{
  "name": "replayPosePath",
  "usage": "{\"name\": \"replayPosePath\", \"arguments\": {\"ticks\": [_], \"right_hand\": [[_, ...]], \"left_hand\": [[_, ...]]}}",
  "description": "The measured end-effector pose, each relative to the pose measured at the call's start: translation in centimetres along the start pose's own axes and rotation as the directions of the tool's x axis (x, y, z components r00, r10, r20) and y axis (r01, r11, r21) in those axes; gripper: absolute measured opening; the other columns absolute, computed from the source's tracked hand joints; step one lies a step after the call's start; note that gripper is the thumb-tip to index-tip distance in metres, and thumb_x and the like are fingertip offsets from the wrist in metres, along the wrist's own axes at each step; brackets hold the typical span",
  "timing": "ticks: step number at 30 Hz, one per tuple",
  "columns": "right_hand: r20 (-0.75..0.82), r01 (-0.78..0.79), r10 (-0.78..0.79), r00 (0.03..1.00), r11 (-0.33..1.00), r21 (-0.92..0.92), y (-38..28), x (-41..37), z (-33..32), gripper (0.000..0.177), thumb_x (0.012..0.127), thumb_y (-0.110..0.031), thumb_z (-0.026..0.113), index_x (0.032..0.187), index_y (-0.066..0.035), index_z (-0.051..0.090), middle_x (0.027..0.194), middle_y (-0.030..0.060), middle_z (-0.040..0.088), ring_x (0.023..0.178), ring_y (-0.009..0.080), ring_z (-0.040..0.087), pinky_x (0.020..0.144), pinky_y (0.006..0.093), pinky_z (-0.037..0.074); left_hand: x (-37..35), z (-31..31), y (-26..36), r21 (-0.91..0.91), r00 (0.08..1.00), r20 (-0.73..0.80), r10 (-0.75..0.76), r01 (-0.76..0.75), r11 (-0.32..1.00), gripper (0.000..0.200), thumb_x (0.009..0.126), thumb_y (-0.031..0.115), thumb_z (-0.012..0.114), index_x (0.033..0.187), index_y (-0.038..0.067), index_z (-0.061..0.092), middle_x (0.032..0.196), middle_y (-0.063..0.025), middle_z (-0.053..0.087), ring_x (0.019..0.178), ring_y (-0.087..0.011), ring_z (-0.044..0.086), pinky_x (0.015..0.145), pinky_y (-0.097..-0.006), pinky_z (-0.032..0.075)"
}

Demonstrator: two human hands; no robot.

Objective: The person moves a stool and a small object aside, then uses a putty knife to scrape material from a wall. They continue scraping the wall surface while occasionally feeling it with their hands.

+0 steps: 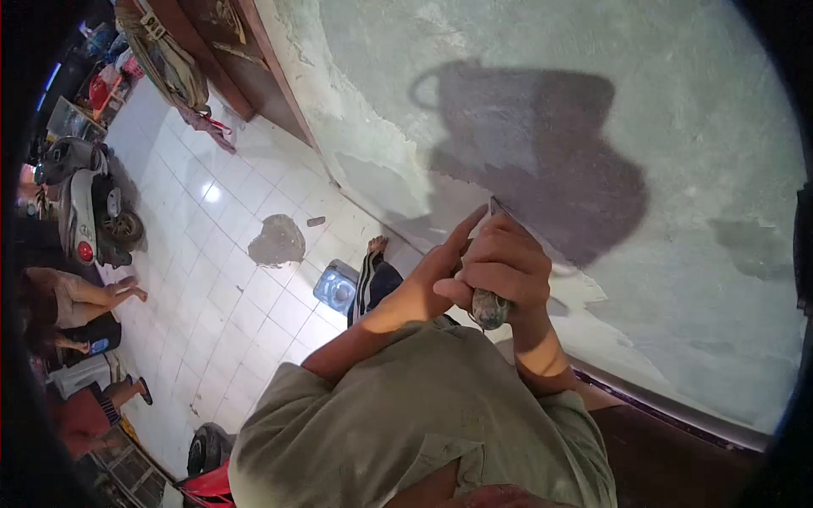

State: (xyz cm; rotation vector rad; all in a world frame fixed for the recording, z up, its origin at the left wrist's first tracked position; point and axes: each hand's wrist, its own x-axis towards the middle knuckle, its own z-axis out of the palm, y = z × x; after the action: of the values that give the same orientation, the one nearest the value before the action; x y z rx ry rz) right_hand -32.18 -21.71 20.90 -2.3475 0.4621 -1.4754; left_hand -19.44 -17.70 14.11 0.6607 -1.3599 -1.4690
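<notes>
- The olive shirt [406, 423] of the person at work fills the bottom of the view, and both forearms reach up from it to the wall [677, 127].
- The right hand [504, 267] is closed in a fist round the handle of a putty knife [489, 307]. The spattered butt of the handle shows below the fingers.
- The left hand [428, 284] is folded against the right, with its forefinger [466, 233] stretched out along the blade.
- The blade's tip touches the grey-green wall at the edge of a darker patch [550, 152]. I cannot tell whether that patch is wet coat or shadow.
- Done well, this stroke likely wants the blade held at a shallow tilt. The forefinger should press evenly so neither corner digs in, and each pass should overlap the last.
- Well behind, a scooter [89, 212] stands on the white tiled floor [237, 279], with a seated person [68, 296] near it.
</notes>
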Motion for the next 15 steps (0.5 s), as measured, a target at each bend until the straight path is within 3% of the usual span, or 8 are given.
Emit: {"name": "replayPosePath", "arguments": {"ticks": [2, 3, 5, 6, 8, 10, 12, 15], "right_hand": [[0.048, -0.022, 0.022, 0.999, 1.000, 0.008, 0.0, 0.1, -0.2, 0.038, 0.077, -0.030, 0.085, 0.071, -0.007, 0.056, 0.065, 0.0028, 0.055, 0.055, 0.0170, 0.051, 0.059, 0.0334, 0.045], [0.056, -0.028, 0.027, 0.998, 0.999, 0.019, -0.3, 0.2, -0.5, 0.038, 0.077, -0.030, 0.085, 0.071, -0.007, 0.056, 0.065, 0.0028, 0.055, 0.055, 0.0170, 0.051, 0.059, 0.0334, 0.045], [-0.019, -0.145, 0.147, 0.989, 0.987, 0.071, -1.1, 0.4, -1.3, 0.041, 0.084, -0.037, 0.079, 0.072, -0.007, 0.055, 0.067, 0.0036, 0.055, 0.056, 0.0167, 0.051, 0.061, 0.0363, 0.045], [-0.002, -0.152, 0.153, 0.988, 0.985, 0.086, -1.2, 0.2, -1.7, 0.041, 0.084, -0.037, 0.079, 0.072, -0.007, 0.055, 0.067, 0.0036, 0.055, 0.056, 0.0167, 0.051, 0.061, 0.0363, 0.045], [-0.084, -0.120, 0.131, 0.988, 0.985, 0.121, -1.3, -0.2, -2.2, 0.044, 0.090, -0.042, 0.072, 0.073, -0.007, 0.053, 0.068, 0.0038, 0.055, 0.059, 0.0161, 0.052, 0.062, 0.0379, 0.044], [-0.107, -0.093, 0.111, 0.988, 0.983, 0.157, -1.1, -0.1, -1.9, 0.044, 0.091, -0.043, 0.071, 0.073, -0.007, 0.053, 0.069, 0.0037, 0.056, 0.059, 0.0161, 0.053, 0.060, 0.0376, 0.044], [-0.129, -0.061, 0.084, 0.988, 0.982, 0.177, -1.1, -0.1, -1.9, 0.044, 0.091, -0.043, 0.071, 0.073, -0.007, 0.053, 0.070, 0.0036, 0.056, 0.060, 0.0160, 0.054, 0.059, 0.0373, 0.044], [-0.073, -0.209, 0.223, 0.972, 0.965, 0.162, -1.0, -0.1, -2.2, 0.044, 0.091, -0.045, 0.071, 0.074, -0.008, 0.054, 0.068, 0.0030, 0.056, 0.059, 0.0157, 0.055, 0.054, 0.0338, 0.041]], "left_hand": [[-0.9, -0.2, -0.1, 0.218, 0.998, 0.037, 0.052, -0.059, 0.974, 0.078, 0.098, 0.012, 0.053, 0.160, 0.007, 0.005, 0.123, -0.0205, 0.062, 0.091, -0.0231, 0.064, 0.085, -0.0360, 0.050], [-1.0, 0.1, 0.0, 0.215, 0.999, 0.025, 0.047, -0.051, 0.975, 0.078, 0.098, 0.012, 0.053, 0.160, 0.007, 0.005, 0.123, -0.0205, 0.062, 0.091, -0.0231, 0.064, 0.085, -0.0360, 0.050], [-1.0, 0.8, 0.5, -0.049, 0.981, 0.030, -0.191, 0.192, 0.980, 0.085, 0.097, 0.012, 0.056, 0.160, 0.007, -0.001, 0.121, -0.0183, 0.063, 0.092, -0.0244, 0.064, 0.082, -0.0344, 0.050], [-0.9, 1.1, 0.6, -0.060, 0.981, 0.010, -0.196, 0.196, 0.979, 0.085, 0.097, 0.012, 0.056, 0.160, 0.007, -0.001, 0.121, -0.0183, 0.063, 0.092, -0.0244, 0.064, 0.082, -0.0344, 0.050], [-0.5, 1.5, 0.7, 0.129, 0.982, 0.100, -0.158, 0.145, 0.981, 0.089, 0.096, 0.011, 0.058, 0.159, 0.006, -0.005, 0.121, -0.0176, 0.064, 0.092, -0.0249, 0.063, 0.080, -0.0323, 0.050], [0.0, 2.1, 0.3, 0.079, 0.979, 0.146, -0.143, 0.132, 0.988, 0.094, 0.096, 0.012, 0.060, 0.157, 0.004, -0.010, 0.121, -0.0184, 0.063, 0.093, -0.0293, 0.065, 0.080, -0.0340, 0.050], [0.5, 3.3, -1.8, 0.195, 0.978, 0.116, 0.176, -0.196, 0.961, 0.097, 0.095, 0.013, 0.061, 0.157, 0.003, -0.013, 0.122, -0.0194, 0.063, 0.100, -0.0343, 0.065, 0.084, -0.0388, 0.050], [0.8, 4.4, -3.1, 0.138, 0.984, 0.088, 0.157, -0.168, 0.976, 0.101, 0.094, 0.016, 0.062, 0.155, 0.002, -0.017, 0.119, -0.0195, 0.065, 0.104, -0.0394, 0.064, 0.088, -0.0434, 0.049]]}}
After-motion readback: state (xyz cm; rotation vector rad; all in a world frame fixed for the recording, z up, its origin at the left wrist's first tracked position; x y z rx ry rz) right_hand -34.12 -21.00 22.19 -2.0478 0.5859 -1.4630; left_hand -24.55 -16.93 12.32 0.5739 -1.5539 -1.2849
